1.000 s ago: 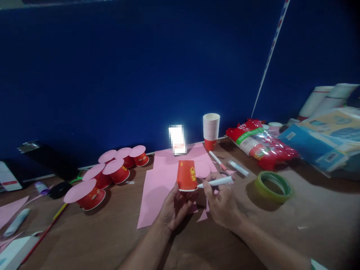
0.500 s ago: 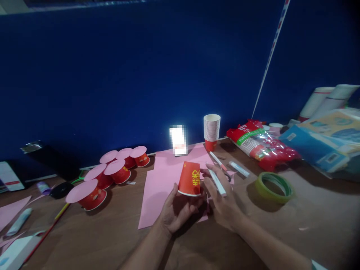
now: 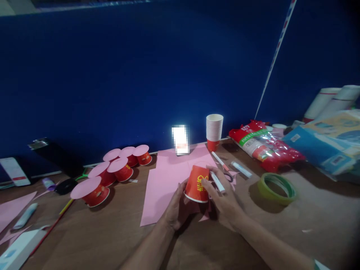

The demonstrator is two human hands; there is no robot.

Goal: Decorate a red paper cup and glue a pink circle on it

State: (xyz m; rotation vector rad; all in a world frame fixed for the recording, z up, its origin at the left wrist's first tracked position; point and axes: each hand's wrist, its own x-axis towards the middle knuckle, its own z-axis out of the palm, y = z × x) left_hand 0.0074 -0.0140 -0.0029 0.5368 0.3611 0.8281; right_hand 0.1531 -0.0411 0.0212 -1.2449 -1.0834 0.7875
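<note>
My left hand [image 3: 176, 207] grips an upside-down red paper cup [image 3: 197, 183] with yellow print, held just above the pink paper sheet [image 3: 164, 183]. My right hand [image 3: 224, 199] keeps a white glue stick [image 3: 218, 182] between its fingers while its fingertips rest against the cup's right side. A pink disc appears to sit on the cup's upturned base, though it blends with the sheet behind it.
Several red cups topped with pink discs [image 3: 89, 189] lie at the left. A stack of paper cups [image 3: 214, 131], a red cup package [image 3: 263, 144], a green tape roll [image 3: 276, 186], pens [image 3: 219, 161] and scissors [image 3: 229, 176] sit to the right on the wooden table [image 3: 92, 236].
The cup has shifted right and tilted. My right hand swung the glue stick away from the cup's rim, then closed in against the cup's side.
</note>
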